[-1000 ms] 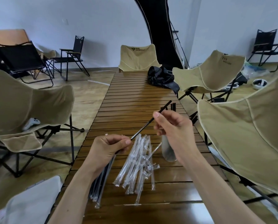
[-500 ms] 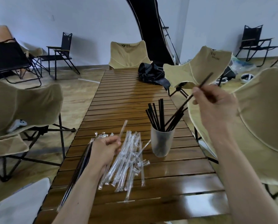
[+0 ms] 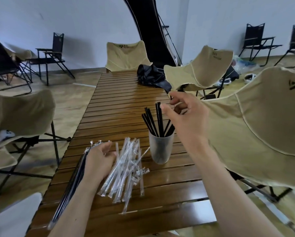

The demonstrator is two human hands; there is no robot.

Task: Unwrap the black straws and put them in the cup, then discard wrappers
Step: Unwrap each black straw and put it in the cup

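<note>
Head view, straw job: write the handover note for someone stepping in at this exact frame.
Right hand: above the cup, fingers loose, holding nothing.
Left hand: resting on the table between the two piles; whether it grips anything cannot be told.
Done: several black straws stand in the cup.
Left: wrapped straws lie along the table's left edge, not yet opened. Empty wrappers are piled beside the cup and need discarding.

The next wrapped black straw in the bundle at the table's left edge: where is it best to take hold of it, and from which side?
Probably at its far end, beside the left hand. The wrapped black straws lie flat and close together, lengthwise along the table; come from above and pinch one end to lift it out.
</note>
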